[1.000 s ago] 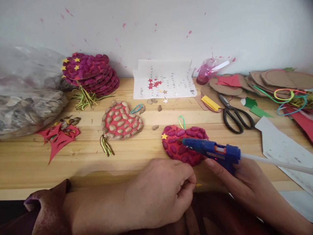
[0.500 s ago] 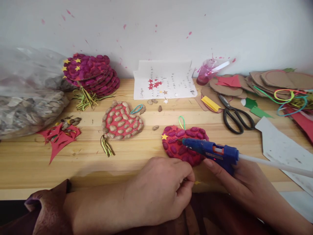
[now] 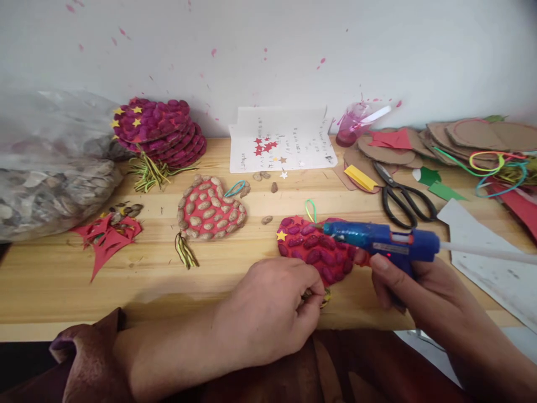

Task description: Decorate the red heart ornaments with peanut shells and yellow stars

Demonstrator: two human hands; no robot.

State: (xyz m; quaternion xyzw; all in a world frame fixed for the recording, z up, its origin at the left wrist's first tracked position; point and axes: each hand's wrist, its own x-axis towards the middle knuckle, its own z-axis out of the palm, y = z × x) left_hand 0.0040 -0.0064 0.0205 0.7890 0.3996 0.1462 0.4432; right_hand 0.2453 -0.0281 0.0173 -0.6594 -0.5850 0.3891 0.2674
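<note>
My right hand [image 3: 419, 285] is wrapped around a blue glue gun [image 3: 377, 239], whose white glue stick [image 3: 482, 251] sticks out to the right. The nozzle points left, over the upper part of a red heart ornament [image 3: 312, 256] covered with purple-dyed peanut shells. One yellow star [image 3: 282, 235] sits on the heart's left edge, and a green loop [image 3: 310, 210] rises from its top. My left hand [image 3: 281, 299] is closed in a pinch just below the heart; its fingers hide what is in them. Yellow-green strands [image 3: 325, 298] show beside those fingertips.
A red heart with plain peanut shells [image 3: 212, 207] lies to the left. Behind are stacked purple ornaments [image 3: 155, 131], a paper with small stars [image 3: 289, 134] and a cup with pink residue [image 3: 351, 126]. Black scissors [image 3: 405, 196] and cardboard pieces [image 3: 465, 140] lie right, a bag of shells [image 3: 54, 193] left.
The glue gun has moved right and slightly up, turning more level. My left hand has shifted slightly left and up; the yellow tip that showed by its fingers is no longer visible.
</note>
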